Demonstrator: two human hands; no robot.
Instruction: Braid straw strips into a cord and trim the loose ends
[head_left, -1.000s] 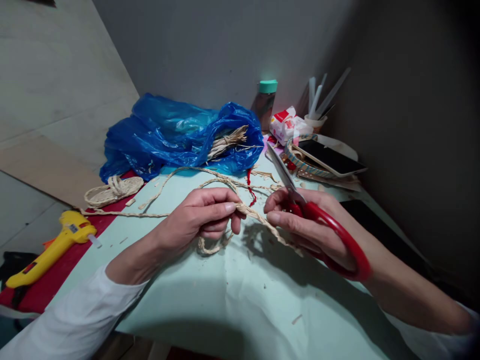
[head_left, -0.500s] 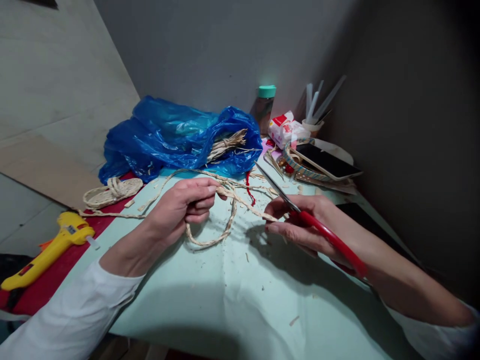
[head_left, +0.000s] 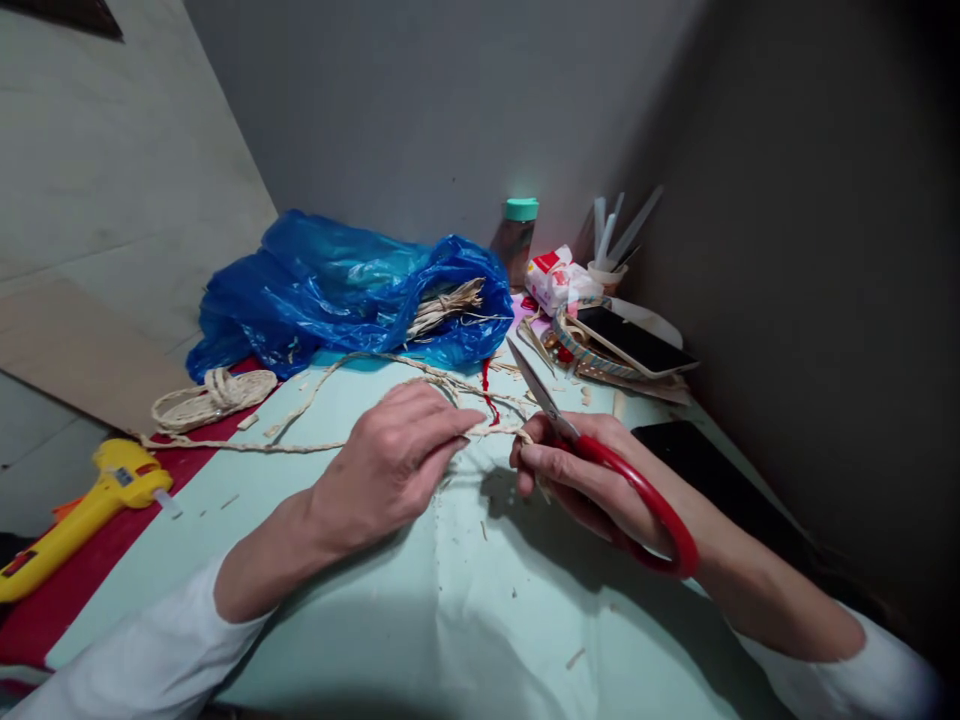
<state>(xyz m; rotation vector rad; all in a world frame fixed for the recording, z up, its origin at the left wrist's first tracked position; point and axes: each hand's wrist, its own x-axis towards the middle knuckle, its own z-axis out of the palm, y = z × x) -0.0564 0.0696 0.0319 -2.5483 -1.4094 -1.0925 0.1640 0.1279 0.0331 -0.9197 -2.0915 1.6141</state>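
A twisted straw cord [head_left: 499, 432] runs between my two hands, just above the table. My left hand [head_left: 390, 455] is closed, pinching the cord between thumb and fingertips. On the other side, my right hand [head_left: 600, 465] grips the cord's end with thumb and fingers. That same hand also holds a pair of red-handled scissors [head_left: 544, 395], blades together and pointing up and away. The rest of the cord trails behind my left hand, leftward to a wound hank of cord [head_left: 217, 395]. Part of the cord is hidden by my left hand.
Behind lies a blue plastic bag [head_left: 337, 290] with a straw bundle [head_left: 446, 308] in its mouth. A yellow glue gun [head_left: 120, 490] rests at left on red cloth. At back right are a jar [head_left: 517, 240], tissue pack [head_left: 559, 280], cup of glue sticks [head_left: 606, 275] and tablet-like device [head_left: 634, 340].
My left hand has slid right along the cord, closer to my right hand, and turned palm down. The cord loop below it no longer shows. The view has shifted slightly.
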